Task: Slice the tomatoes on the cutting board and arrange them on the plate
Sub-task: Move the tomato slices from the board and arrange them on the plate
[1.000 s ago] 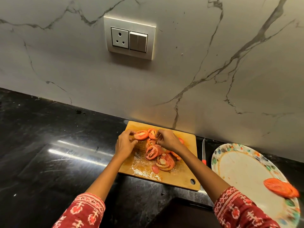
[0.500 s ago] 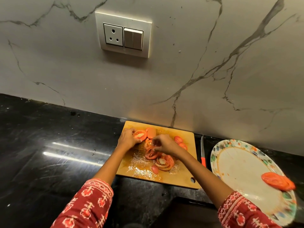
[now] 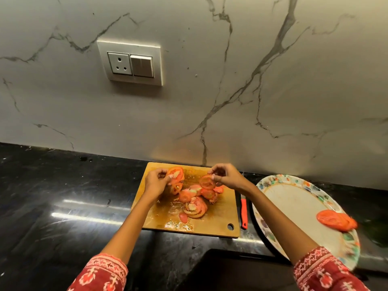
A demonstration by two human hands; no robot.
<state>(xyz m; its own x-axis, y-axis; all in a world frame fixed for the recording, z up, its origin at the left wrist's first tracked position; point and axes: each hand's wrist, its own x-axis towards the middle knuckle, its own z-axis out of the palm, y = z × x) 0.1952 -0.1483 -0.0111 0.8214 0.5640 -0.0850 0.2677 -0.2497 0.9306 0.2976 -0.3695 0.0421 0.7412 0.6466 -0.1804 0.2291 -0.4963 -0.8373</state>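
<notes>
We are in a home kitchen. We see a dark polished stone counter (image 3: 63, 206) running along a pale marble-veined wall (image 3: 273, 91) that carries a wall socket and switch plate (image 3: 130, 63). On the counter lie a wooden cutting board (image 3: 218, 217) with sliced tomatoes (image 3: 193, 200), a red-handled knife (image 3: 243, 213) and a patterned plate (image 3: 294, 202), all household cooking things.

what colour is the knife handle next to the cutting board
The knife handle is bright red-orange, seen in the head view.
</notes>
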